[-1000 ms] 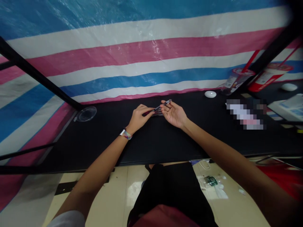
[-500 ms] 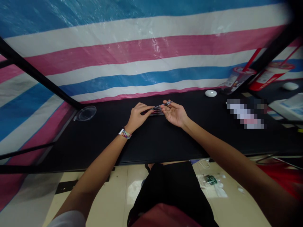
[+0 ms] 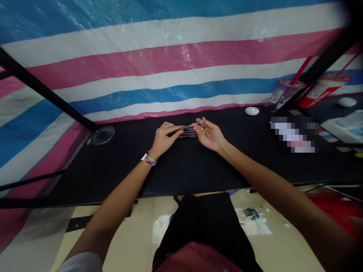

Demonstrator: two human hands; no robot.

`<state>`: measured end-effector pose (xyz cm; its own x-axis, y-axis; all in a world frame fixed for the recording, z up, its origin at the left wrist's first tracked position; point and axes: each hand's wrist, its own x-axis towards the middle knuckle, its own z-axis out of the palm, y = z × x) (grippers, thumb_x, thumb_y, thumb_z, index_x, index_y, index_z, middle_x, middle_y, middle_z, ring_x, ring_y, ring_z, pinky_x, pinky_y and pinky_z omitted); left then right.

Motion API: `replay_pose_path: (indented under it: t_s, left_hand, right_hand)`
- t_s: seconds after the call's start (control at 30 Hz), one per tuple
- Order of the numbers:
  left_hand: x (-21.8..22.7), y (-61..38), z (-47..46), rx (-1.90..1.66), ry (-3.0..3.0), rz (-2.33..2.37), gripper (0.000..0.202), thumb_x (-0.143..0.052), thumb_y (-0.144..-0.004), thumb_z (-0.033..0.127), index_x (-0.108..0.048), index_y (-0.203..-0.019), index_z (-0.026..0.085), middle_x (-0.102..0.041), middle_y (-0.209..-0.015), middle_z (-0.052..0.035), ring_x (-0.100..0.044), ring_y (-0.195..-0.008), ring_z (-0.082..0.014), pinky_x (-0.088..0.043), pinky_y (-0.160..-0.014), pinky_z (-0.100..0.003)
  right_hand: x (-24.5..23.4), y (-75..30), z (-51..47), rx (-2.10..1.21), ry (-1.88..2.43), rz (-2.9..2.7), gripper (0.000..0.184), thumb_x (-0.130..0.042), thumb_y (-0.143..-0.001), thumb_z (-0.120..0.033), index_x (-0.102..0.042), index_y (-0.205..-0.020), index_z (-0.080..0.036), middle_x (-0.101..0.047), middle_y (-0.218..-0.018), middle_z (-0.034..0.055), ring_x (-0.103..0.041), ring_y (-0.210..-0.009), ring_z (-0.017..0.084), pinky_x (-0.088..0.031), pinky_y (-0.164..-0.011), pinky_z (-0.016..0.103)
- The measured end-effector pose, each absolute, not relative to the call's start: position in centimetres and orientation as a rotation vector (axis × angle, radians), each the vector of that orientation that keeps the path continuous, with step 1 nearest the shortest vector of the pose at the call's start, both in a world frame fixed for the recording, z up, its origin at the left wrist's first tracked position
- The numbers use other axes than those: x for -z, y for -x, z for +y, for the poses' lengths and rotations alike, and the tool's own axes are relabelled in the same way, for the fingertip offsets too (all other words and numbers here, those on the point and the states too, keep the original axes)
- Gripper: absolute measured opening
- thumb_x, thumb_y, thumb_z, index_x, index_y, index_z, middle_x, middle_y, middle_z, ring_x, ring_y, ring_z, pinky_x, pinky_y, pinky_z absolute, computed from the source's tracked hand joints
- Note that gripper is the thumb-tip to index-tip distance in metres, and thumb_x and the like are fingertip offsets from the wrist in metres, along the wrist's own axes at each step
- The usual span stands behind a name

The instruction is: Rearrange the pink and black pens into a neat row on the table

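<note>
Centre frame, above the black table: the left hand pinches one end of a pen, the right hand, palm up, fingers loosely curled, cradles the other end; more pens lie just beneath on the tabletop

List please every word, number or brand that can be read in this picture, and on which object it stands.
Nothing can be read.
Red cup: label print too blurred.
Clear cup: label too small.
Papers: blue print illegible.
Pens between the left hand and right hand: no legible marking.
</note>
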<state>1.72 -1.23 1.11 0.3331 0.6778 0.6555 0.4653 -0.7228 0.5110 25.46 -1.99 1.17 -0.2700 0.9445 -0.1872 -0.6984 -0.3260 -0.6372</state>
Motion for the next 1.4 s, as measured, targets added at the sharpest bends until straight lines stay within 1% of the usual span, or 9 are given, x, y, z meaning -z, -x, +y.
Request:
replay_pose_path:
  t_s: [0.1,0.23,0.43,0.5,0.63,0.73,0.87,1.17,1.4]
  left_hand:
    - [-1.1,-1.8,-1.2,-1.326,-2.363,1.019,0.019,-0.076,-0.102,0.038,-0.087,-0.115,0.029,-0.085,-0.101,-0.0052,-0.070,-0.090,-0.0236,-0.059,-0.090,-0.045]
    - [-0.9,-1.7,-1.0,-1.327,-2.349,1.084,0.018,-0.077,-0.102,0.039,-0.087,-0.113,0.029,-0.085,-0.096,-0.0047,-0.069,-0.088,-0.0243,-0.058,-0.088,-0.045]
    - [-0.6,-1.2,-0.4,-1.325,-2.317,1.126,0.017,-0.072,-0.105,0.038,-0.085,-0.111,0.030,-0.084,-0.096,-0.0039,-0.072,-0.092,-0.0254,-0.057,-0.090,-0.045]
    - [-0.5,-1.0,-0.2,-1.318,-2.291,1.130,0.018,-0.070,-0.106,0.036,-0.084,-0.114,0.031,-0.084,-0.094,-0.0031,-0.073,-0.095,-0.0255,-0.057,-0.092,-0.045]
    - [-0.3,-0.9,0.0,-1.320,-2.265,1.141,0.019,-0.075,-0.102,0.035,-0.082,-0.119,0.030,-0.084,-0.099,-0.0031,-0.073,-0.095,-0.0247,-0.058,-0.095,-0.045]
    - [-0.1,-0.8,0.0,-1.320,-2.268,1.124,0.018,-0.078,-0.100,0.033,-0.082,-0.117,0.028,-0.084,-0.109,-0.0047,-0.074,-0.098,-0.0244,-0.059,-0.095,-0.044]
    - [-0.1,-0.7,0.1,-1.329,-2.255,1.130,0.014,-0.076,-0.101,0.029,-0.083,-0.112,0.028,-0.085,-0.109,-0.0053,-0.075,-0.101,-0.0249,-0.059,-0.098,-0.045]
    - [-0.1,-0.4,0.3,-1.400,-2.109,1.178,0.014,-0.076,-0.101,0.034,-0.085,-0.111,0.030,-0.086,-0.105,-0.0033,-0.075,-0.098,-0.0247,-0.060,-0.095,-0.045]
    - [0.3,-0.5,0.4,-1.405,-2.097,1.188,0.013,-0.077,-0.100,0.030,-0.086,-0.110,0.030,-0.086,-0.103,-0.0035,-0.075,-0.102,-0.0255,-0.059,-0.098,-0.046]
  right_hand:
    - [-1.4,-25.6,-2.0,-1.851,0.634,-0.537,0.029,-0.057,-0.107,-0.038,-0.078,-0.110,-0.018,-0.085,-0.096,0.0085,-0.082,-0.087,0.020,-0.070,-0.077,0.028]
    - [-1.8,-25.9,-2.0,-1.815,0.642,-0.664,0.037,-0.064,-0.103,-0.045,-0.079,-0.121,-0.017,-0.085,-0.106,0.0098,-0.081,-0.089,0.020,-0.070,-0.082,0.029]
    - [-1.1,-25.8,-1.6,-1.534,0.728,-0.866,0.019,-0.082,-0.090,-0.027,-0.082,-0.108,-0.020,-0.079,-0.088,0.0036,-0.070,-0.072,0.014,-0.066,-0.074,0.027]
    - [-0.9,-25.9,-1.4,-1.444,0.769,-0.909,0.015,-0.085,-0.090,-0.030,-0.081,-0.102,-0.021,-0.077,-0.084,0.0035,-0.068,-0.070,0.015,-0.065,-0.071,0.030]
    - [-0.3,-26.0,-1.0,-1.310,0.847,-0.958,0.021,-0.089,-0.088,-0.038,-0.079,-0.095,-0.021,-0.075,-0.080,0.0039,-0.067,-0.066,0.015,-0.063,-0.065,0.030]
    - [0.2,-26.2,-0.9,-1.206,0.904,-1.019,0.022,-0.089,-0.087,-0.040,-0.079,-0.092,-0.021,-0.076,-0.080,0.0046,-0.066,-0.063,0.013,-0.061,-0.060,0.028]
    - [0.4,-26.7,-1.3,-1.068,0.973,-1.157,0.022,-0.084,-0.089,-0.044,-0.081,-0.093,-0.022,-0.076,-0.082,0.0046,-0.065,-0.063,0.014,-0.058,-0.057,0.028]
    - [0.0,-28.5,-1.8,-0.791,1.056,-1.183,0.029,-0.073,-0.094,-0.049,-0.082,-0.112,-0.028,-0.076,-0.091,0.0035,-0.068,-0.074,0.019,-0.061,-0.070,0.035]
    - [0.7,-28.2,-1.9,-0.394,1.053,-1.683,0.039,-0.073,-0.092,-0.031,-0.080,-0.131,-0.028,-0.073,-0.125,0.0115,-0.071,-0.102,0.029,-0.063,-0.092,0.050]
